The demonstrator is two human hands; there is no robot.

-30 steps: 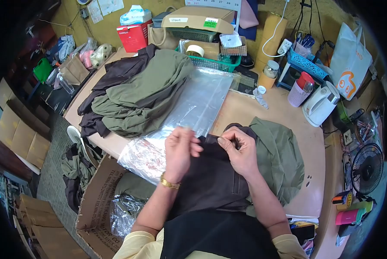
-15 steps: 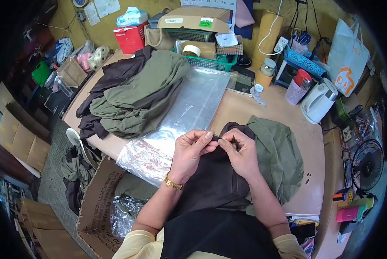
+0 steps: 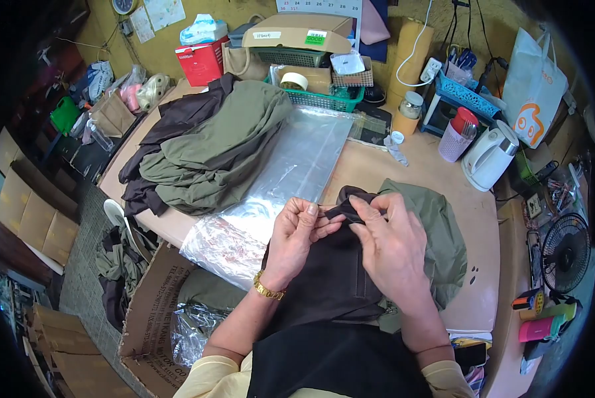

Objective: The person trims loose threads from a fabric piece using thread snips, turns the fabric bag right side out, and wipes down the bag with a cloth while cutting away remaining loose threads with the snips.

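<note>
A dark brown garment (image 3: pixel 324 272) with a stitched pocket slit lies before me, its upper edge lifted. My left hand (image 3: pixel 296 229) pinches a small end of that edge between thumb and fingers; a gold watch is on the wrist. Close beside it, my right hand (image 3: pixel 395 242) is bent over the same fabric, with index finger and thumb on either side of a dark fold. Its palm faces away, so anything inside is hidden. An olive green garment (image 3: pixel 436 245) lies under and to the right of the brown one.
Brown and olive garments (image 3: pixel 218 146) are heaped at the table's left. Clear plastic bags (image 3: pixel 304 146) lie beside them. An open cardboard box (image 3: pixel 145 318) stands below the left edge. A white kettle (image 3: pixel 489 156), a lilac cup (image 3: pixel 455 139) and a fan (image 3: pixel 566 252) are on the right.
My right hand has turned over and shifted right and up, its back now towards me. The left hand keeps its pinch almost in place, and more of the fabric edge shows between the hands.
</note>
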